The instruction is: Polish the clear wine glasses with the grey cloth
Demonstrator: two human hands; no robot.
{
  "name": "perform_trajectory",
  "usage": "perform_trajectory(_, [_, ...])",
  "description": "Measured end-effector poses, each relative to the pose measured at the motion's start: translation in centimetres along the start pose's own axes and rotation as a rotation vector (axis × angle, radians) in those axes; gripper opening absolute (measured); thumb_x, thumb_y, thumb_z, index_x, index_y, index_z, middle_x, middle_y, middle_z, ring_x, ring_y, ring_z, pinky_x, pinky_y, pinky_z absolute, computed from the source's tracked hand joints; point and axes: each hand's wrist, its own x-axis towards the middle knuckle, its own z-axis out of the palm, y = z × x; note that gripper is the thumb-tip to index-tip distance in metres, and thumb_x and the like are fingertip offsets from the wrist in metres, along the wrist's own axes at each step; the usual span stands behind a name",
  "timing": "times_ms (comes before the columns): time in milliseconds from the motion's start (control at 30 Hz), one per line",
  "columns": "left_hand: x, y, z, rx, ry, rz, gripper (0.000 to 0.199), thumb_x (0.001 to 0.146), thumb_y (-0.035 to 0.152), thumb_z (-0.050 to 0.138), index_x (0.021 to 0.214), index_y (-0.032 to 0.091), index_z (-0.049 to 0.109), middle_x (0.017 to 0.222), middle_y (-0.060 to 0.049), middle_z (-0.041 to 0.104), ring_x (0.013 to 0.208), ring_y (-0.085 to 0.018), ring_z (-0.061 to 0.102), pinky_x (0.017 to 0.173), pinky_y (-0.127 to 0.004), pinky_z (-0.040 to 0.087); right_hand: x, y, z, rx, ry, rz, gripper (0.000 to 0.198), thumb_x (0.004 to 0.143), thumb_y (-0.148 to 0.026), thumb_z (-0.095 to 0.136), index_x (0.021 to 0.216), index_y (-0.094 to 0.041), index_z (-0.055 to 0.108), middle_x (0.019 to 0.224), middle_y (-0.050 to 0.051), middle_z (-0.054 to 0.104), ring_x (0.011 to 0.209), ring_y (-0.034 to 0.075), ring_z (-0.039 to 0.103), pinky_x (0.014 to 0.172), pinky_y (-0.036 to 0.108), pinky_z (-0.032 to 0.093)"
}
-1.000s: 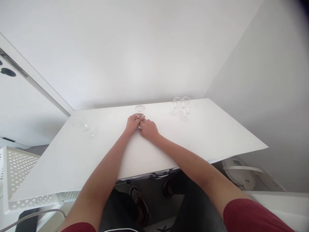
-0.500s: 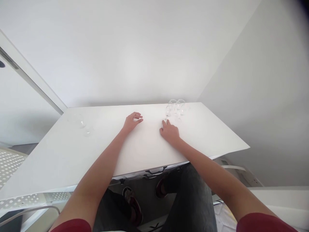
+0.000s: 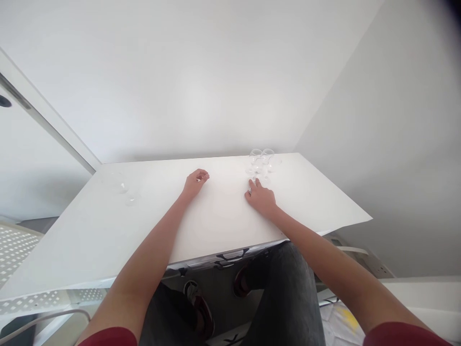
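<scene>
My right hand (image 3: 262, 196) is at the front of a small group of clear stemmed glasses (image 3: 267, 154) at the back right of the white table (image 3: 216, 226). Its fingers are bent around the low part of the nearest glass, whose outline is faint and partly hidden by the hand. My left hand (image 3: 195, 182) rests on the table left of the group, fingers curled in toward the thumb, and nothing shows in it. Two more clear glass pieces, a stemmed glass (image 3: 123, 186) and another glass (image 3: 131, 199), are at the left; their see-through outlines are hard to make out.
A white wall (image 3: 201, 86) rises behind the table and another (image 3: 406, 158) to its right. A white perforated rack (image 3: 18, 250) is at the left, with a cable (image 3: 54, 315) below it. My legs and shoes are under the table's front edge.
My right hand has moved slightly right, alongside the glass group, with the nearest glass at its fingers. My left hand's fingers have closed from a loose spread toward the thumb.
</scene>
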Motion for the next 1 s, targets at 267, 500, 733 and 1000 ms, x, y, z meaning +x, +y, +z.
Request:
perform_trajectory(267, [0.08, -0.29, 0.10, 0.001, 0.001, -0.013, 0.027, 0.092, 0.050, 0.063, 0.099, 0.025, 0.070, 0.101, -0.007, 0.077, 0.094, -0.023, 0.068, 0.082, -0.035, 0.048, 0.30, 0.00, 0.17, 0.017, 0.006, 0.021, 0.065, 0.103, -0.041, 0.031, 0.165, -0.021, 0.034, 0.173, 0.019, 0.030, 0.105, 0.032, 0.073, 0.089, 0.045, 0.054])
perform_trajectory(500, [0.09, -0.26, -0.02, -0.006, 0.010, -0.011, 0.036, 0.097, 0.055, 0.053, 0.096, 0.024, 0.072, 0.095, -0.007, 0.075, 0.085, -0.021, 0.065, 0.081, -0.034, 0.049, 0.42, 0.00, 0.50, 0.023, 0.009, 0.036, 0.065, 0.104, -0.040, 0.030, 0.165, -0.021, 0.034, 0.173, 0.019, 0.029, 0.104, 0.031, 0.074, 0.087, 0.045, 0.054])
perform_trajectory(733, [-0.05, 0.17, -0.11, 0.000, -0.019, -0.045, 0.041, 0.101, 0.054, 0.045, 0.090, 0.021, 0.068, 0.091, -0.006, 0.070, 0.080, -0.018, 0.060, 0.079, -0.033, 0.047, 0.36, -0.18, 0.42, 0.004, 0.001, 0.049, 0.063, 0.105, -0.039, 0.030, 0.166, -0.021, 0.032, 0.173, 0.022, 0.027, 0.105, 0.030, 0.074, 0.088, 0.043, 0.053])
perform_trajectory(1000, [0.01, 0.02, -0.06, -0.010, -0.021, -0.048, 0.040, 0.102, 0.051, 0.044, 0.088, 0.021, 0.067, 0.089, -0.005, 0.068, 0.076, -0.016, 0.057, 0.076, -0.031, 0.045, 0.40, -0.23, 0.25, 0.013, 0.001, 0.043, 0.064, 0.104, -0.039, 0.030, 0.166, -0.020, 0.033, 0.173, 0.021, 0.029, 0.106, 0.030, 0.073, 0.089, 0.044, 0.054])
